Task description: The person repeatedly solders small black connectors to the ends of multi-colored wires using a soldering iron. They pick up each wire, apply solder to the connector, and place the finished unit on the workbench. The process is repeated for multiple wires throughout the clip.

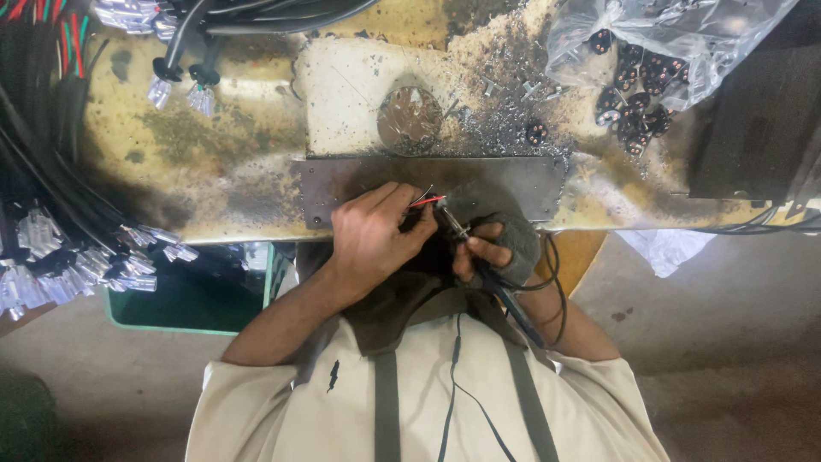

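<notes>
1. your left hand [372, 235] is pinched around the thin red and black insulated wires [425, 201], at the near edge of the dark steel plate [513, 184] on the stained tabletop [214, 145].
2. the wires look light and limp (hold close to the bared tips).
3. your gloved right hand [505, 248] is clenched on the slim black-handled soldering iron [479, 261]; grip its handle, never the metal tip.

Under your left hand [369, 235] lies a dull, scuffed metal plate [513, 184]. Your right hand [500, 250] wears a matt knit cloth glove; beyond it, glossy crinkled plastic bag [684, 34].
</notes>
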